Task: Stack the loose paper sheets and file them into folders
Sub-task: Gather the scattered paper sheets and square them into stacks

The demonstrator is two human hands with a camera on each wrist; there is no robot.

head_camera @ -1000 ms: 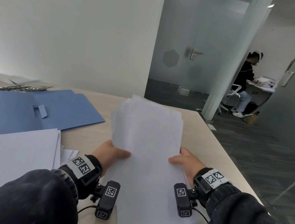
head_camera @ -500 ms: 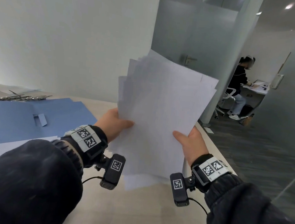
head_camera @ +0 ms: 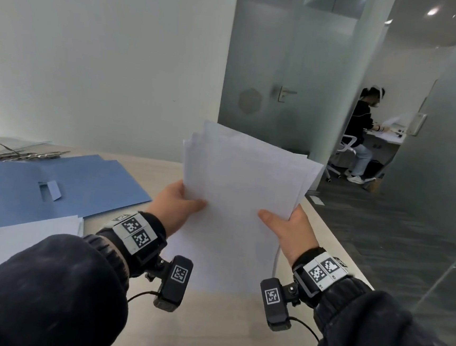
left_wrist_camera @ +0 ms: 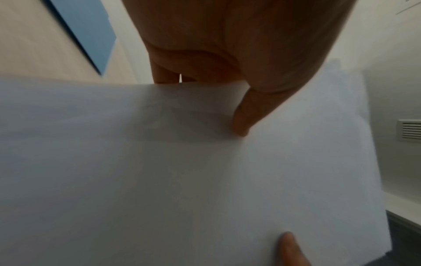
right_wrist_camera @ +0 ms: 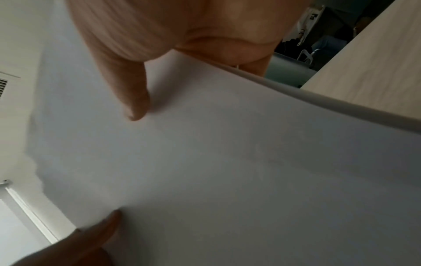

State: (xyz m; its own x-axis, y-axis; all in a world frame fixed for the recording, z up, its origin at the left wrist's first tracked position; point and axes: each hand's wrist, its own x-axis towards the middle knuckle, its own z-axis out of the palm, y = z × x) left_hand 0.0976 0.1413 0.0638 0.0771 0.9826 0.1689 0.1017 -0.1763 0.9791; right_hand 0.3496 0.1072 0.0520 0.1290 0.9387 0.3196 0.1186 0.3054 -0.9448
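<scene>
right, i see my two hands lifting one sheaf of white paper sheets (head_camera: 242, 201) off the bench (head_camera: 208, 323), tilted with the top edge leaning toward 12 o'clock. my left hand (head_camera: 175, 209) pinches the sheaf's 9 o'clock edge, thumb on the near face and fingers (left_wrist_camera: 164, 75) behind; my right hand (head_camera: 290, 230) pinches the 3 o'clock edge the same way, thumb flat on the near face. i can't count the sheets, but at least four staggered corners fan out along the top, so the edges aren't squared. from the right wrist the sheaf's edge shows as a curved band. on the bench at 9 to 10 o'clock lie two overlapping blue folders (head_camera: 82, 185), the near one with a cut tab. one more stack of white paper (head_camera: 17, 240) sits at 8 o'clock, touching the folders' near edge. some metal clips (head_camera: 21, 153) lie beyond the folders; their number is unclear. one other person (head_camera: 361, 134) sits at a desk at 2 o'clock.
</scene>
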